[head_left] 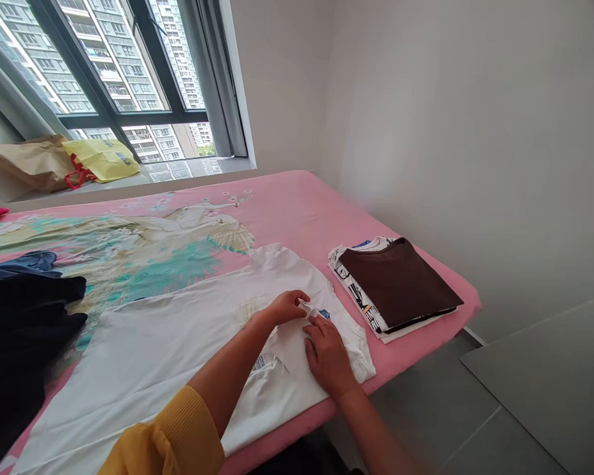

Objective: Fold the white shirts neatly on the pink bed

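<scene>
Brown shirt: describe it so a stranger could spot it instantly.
On the pink bed, a pile of folded clothes lies to the right of the spread-out white shirt. The brown shirt tops that pile, its plain dark fabric unlike the printed white garment under it.

Left hand (288, 307) pinching white shirt (163, 343); right hand (328, 349) beside it, on fabric.

a dark-framed window (148, 119) looks out on tall pale buildings (121, 66), with a grey curtain (218, 79) hanging at its right and another grey curtain (20, 89) at its left. on the sill (178, 170), a brown bag (34, 161) sits beside a yellow bag (106, 158) with red handles (78, 173). a pink sheet (287, 204) carries a bird print (178, 224). grey tiles (440, 396) cover the floor by the pale wall (475, 132).
</scene>
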`<state>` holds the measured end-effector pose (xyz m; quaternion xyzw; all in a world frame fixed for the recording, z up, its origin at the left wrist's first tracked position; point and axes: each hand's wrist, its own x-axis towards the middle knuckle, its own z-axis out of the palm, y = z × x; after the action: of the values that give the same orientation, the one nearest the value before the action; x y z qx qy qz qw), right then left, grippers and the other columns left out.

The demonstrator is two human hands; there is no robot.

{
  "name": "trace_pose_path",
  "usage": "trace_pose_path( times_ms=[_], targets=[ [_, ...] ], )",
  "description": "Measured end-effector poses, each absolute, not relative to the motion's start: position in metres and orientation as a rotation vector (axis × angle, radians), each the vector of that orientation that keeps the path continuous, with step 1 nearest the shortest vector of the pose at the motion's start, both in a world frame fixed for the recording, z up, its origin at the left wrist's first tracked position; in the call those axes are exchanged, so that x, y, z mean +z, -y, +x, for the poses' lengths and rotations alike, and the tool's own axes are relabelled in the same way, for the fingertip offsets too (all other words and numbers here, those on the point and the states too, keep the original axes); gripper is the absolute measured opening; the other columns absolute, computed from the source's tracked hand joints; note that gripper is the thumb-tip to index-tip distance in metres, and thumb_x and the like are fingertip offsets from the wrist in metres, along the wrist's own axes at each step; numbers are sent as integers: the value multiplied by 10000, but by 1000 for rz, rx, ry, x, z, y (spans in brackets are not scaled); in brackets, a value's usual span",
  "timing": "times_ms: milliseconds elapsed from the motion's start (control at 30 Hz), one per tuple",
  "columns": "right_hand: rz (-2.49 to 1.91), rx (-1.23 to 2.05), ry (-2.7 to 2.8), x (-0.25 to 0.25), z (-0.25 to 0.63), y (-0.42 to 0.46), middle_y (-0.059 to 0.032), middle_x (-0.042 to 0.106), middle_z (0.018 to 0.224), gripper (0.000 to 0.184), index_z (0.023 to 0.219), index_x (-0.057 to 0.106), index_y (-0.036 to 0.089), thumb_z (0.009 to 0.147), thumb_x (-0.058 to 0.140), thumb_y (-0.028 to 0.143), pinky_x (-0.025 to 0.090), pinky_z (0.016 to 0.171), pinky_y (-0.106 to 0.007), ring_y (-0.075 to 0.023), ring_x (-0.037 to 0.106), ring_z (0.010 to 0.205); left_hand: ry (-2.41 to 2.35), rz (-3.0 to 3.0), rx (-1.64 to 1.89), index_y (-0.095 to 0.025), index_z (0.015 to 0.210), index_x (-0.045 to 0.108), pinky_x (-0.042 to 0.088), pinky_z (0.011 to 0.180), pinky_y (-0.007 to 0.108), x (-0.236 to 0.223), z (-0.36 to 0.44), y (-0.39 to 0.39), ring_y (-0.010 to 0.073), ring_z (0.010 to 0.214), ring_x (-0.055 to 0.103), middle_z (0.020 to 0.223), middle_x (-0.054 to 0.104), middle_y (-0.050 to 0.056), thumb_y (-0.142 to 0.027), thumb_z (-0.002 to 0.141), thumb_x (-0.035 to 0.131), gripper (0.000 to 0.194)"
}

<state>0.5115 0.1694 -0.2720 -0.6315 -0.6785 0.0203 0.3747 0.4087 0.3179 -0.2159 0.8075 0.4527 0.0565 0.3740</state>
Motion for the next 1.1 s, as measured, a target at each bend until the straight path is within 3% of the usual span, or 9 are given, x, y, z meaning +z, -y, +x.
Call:
trace_pose_path(
  times_ms=[133,300,433,600,733,867,1000,1100],
  targets=[
    [-1648,116,1847,-268,511,-167,-50,528,1319,339,1180,573,191,894,390,197,248,1122,-459,-210,356,1305,-1227,2108,241,-231,824,707,420,650,222,-217,421,-318,132,731,586,770,680,-14,-230,701,551,198],
    [-1800,152,1981,-266,510,-169,-41,284,1504,554,1425,330,169,908,401,356,167,1144,-435,-217,193,1394,-1382,2103,353,-209,772,700,433,672,236,-218,424,-320,143,742,608,769,701,10,-250,762,524,181],
    [-1882,174,2027,-268,509,-172,-23,213,1527,594,1453,273,181,920,355,431,124,1144,-423,-215,137,1408,-1468,2155,538,-192,918,666,450,819,289,-210,412,-300,168,898,602,929,683,53,-295,867,420,271],
    [-1919,194,2039,-270,508,-172,-16,220,1526,587,1448,287,186,927,308,455,99,1138,-407,-208,133,1407,-995,2694,495,-226,1139,589,381,998,361,-219,373,-235,187,1137,525,1181,623,58,-239,898,379,319],
    [-1981,202,2076,-270,505,-175,-14,180,1537,594,1459,257,204,918,310,444,112,1123,-425,-216,125,1406,-1227,2802,317,-207,1368,397,256,1101,495,-248,333,-199,239,1333,357,1438,422,68,-326,907,381,476],
    [-2135,267,2045,-265,491,-191,-62,158,1540,646,1462,245,179,896,322,480,134,1089,-512,-260,135,1398,-1363,2755,290,-217,1437,281,178,1135,514,-261,319,-190,232,1376,286,1497,311,54,-423,915,338,564],
    [-2345,278,1964,-263,468,-202,-144,118,1536,767,1461,215,90,872,306,573,33,1078,-584,-292,73,1406,-1384,2654,298,-212,1444,268,164,1149,488,-253,315,-184,217,1386,263,1496,315,54,-518,908,301,618],
    [-2420,166,1938,-272,459,-200,-132,98,1542,761,1467,195,96,881,271,576,-10,1080,-581,-278,35,1412,-1387,2607,275,-244,1443,264,116,1153,512,-246,290,-182,215,1399,228,1508,288,47,-609,879,288,673]
  ],
)
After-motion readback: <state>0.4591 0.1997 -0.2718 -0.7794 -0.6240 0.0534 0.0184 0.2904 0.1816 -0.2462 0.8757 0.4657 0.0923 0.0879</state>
